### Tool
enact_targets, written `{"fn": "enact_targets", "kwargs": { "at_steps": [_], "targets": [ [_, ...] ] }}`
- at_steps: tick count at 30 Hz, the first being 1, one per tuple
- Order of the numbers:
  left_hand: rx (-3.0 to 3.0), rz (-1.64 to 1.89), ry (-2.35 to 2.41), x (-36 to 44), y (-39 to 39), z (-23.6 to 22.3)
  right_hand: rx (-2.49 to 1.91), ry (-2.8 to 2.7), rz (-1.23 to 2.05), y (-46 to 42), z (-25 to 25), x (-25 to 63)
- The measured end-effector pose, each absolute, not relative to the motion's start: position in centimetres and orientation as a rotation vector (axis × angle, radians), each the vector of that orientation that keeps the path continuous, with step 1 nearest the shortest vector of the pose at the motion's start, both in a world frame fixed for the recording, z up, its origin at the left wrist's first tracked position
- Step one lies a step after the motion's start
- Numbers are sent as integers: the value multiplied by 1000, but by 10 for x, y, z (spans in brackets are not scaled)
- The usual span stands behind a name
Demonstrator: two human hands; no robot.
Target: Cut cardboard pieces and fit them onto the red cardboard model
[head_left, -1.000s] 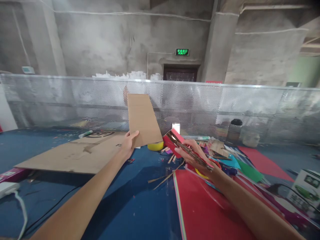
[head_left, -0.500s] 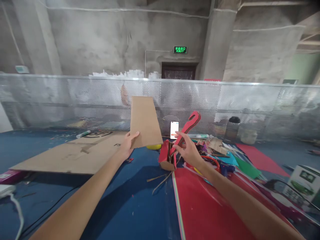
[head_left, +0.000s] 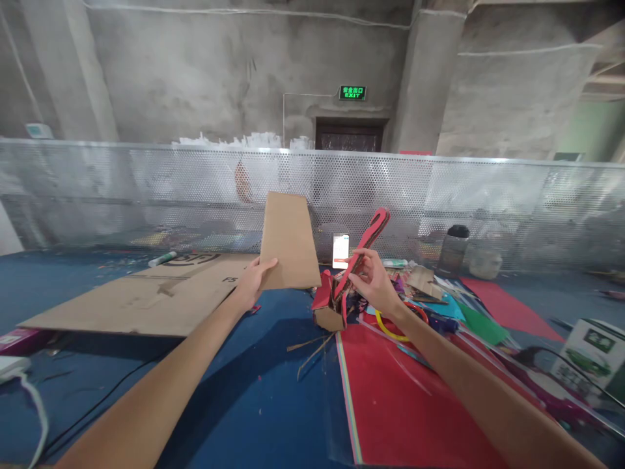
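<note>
My left hand (head_left: 257, 279) is closed on the lower left edge of a plain brown cardboard piece (head_left: 289, 241), held up off the table with its broad face toward me. My right hand (head_left: 372, 280) pinches a long red cardboard strip (head_left: 374, 231) with a slot near its rounded top end. The strip slants up to the right, and its lower end meets a small red and brown cardboard box (head_left: 328, 316) on the table. Whether the strip is fixed to the box I cannot tell. Behind, between the hands, a lit phone (head_left: 340, 251) stands upright.
A large flat cardboard sheet (head_left: 141, 299) lies at left with a glue stick (head_left: 163, 259) behind it. Red sheets (head_left: 390, 404) cover the front right. Beyond them are yellow-handled scissors (head_left: 390, 331), coloured scraps, a dark bottle (head_left: 453, 251) and a printed carton (head_left: 588, 358). A perforated metal screen (head_left: 195, 195) borders the back.
The cardboard piece in my left hand has shifted slightly right. My right hand has moved a little right along with its grip on the red strip, which has turned more edge-on.
</note>
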State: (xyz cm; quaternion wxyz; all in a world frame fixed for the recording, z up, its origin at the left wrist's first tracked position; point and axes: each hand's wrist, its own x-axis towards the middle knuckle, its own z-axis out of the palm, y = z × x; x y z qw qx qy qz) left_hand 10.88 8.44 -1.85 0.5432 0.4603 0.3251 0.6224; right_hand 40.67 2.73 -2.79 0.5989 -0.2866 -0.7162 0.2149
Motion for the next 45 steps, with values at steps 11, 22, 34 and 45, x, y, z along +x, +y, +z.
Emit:
{"fn": "enact_targets", "kwargs": {
  "at_steps": [11, 22, 34, 45],
  "targets": [
    [1103, 1446, 769, 113, 80, -20, -878, -1782, 176, 22, -25, 410],
    [1117, 1412, 759, 113, 76, -18, -783, -1692, 228, 23, -25, 408],
    [1106, 1407, 758, 114, 73, -15, -733, -1697, 313, 21, -24, 409],
    [1153, 1300, 813, 120, 68, -12, -670, -1533, 432, 26, -31, 388]
  ]
}}
